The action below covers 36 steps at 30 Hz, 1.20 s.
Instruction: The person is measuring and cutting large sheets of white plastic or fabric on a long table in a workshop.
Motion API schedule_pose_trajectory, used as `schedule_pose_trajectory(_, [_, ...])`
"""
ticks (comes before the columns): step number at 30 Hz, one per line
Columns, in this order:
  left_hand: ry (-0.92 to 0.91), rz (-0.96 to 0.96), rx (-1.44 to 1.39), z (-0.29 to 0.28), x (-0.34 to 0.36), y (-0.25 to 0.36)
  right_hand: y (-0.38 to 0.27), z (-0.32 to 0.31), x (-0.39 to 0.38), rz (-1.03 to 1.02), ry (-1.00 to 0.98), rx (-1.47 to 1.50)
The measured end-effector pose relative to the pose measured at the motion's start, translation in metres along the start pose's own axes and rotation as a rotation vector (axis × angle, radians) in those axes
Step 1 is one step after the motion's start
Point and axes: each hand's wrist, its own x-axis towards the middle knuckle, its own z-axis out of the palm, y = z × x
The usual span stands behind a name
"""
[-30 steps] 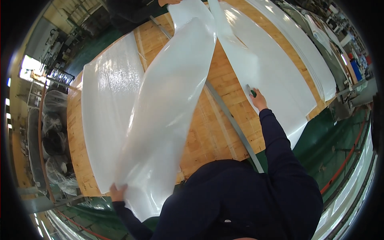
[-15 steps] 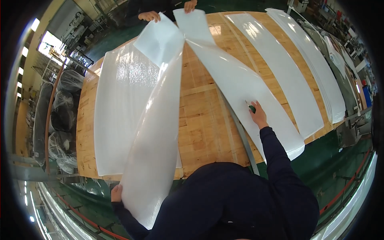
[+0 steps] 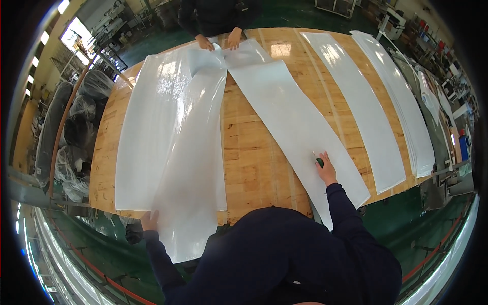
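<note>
My left hand [image 3: 150,221] is closed on the left edge of a long white plastic sheet strip [image 3: 190,152], whose near end hangs over the table's front edge. In my right hand [image 3: 328,172] is a small green-handled cutter [image 3: 319,162], its thin tip pointing away from me. That hand rests over a second white strip [image 3: 290,107] angling from the far middle to the near right. Across the table, a co-worker's two hands [image 3: 205,42] hold the far ends of both strips, with a curled flap between them. Beneath the left strip lies a wider white sheet [image 3: 137,152].
The wooden table [image 3: 249,152] fills the middle. To the right lie a single white strip [image 3: 363,112] and a stack of strips [image 3: 401,107]. Plastic-wrapped dark rolls [image 3: 76,132] stand beyond the left edge, behind a brown rail [image 3: 65,122].
The co-worker's hands have lowered the strips' far ends onto the table. Both strips lie flatter, and the right one now covers most of the grey bar. My hands keep their holds.
</note>
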Motion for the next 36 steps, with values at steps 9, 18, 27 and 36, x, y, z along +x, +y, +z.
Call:
schedule_pose_trajectory(9, [0.016,0.042,0.070,0.012,-0.004,-0.032,0.000,0.003,-0.004,0.003,0.016,-0.008])
schedule_pose_trajectory(18, [-0.252,0.035,0.282,0.031,0.006,-0.025,-0.001,0.006,-0.007,0.016,0.023,0.000])
schedule_pose_trajectory(27, [-0.158,0.137,0.361,0.061,0.010,-0.047,-0.009,0.009,-0.021,0.054,0.047,-0.013])
schedule_pose_trajectory(36, [-0.268,0.016,0.321,0.075,0.009,-0.065,-0.007,0.011,-0.021,0.051,0.044,-0.058])
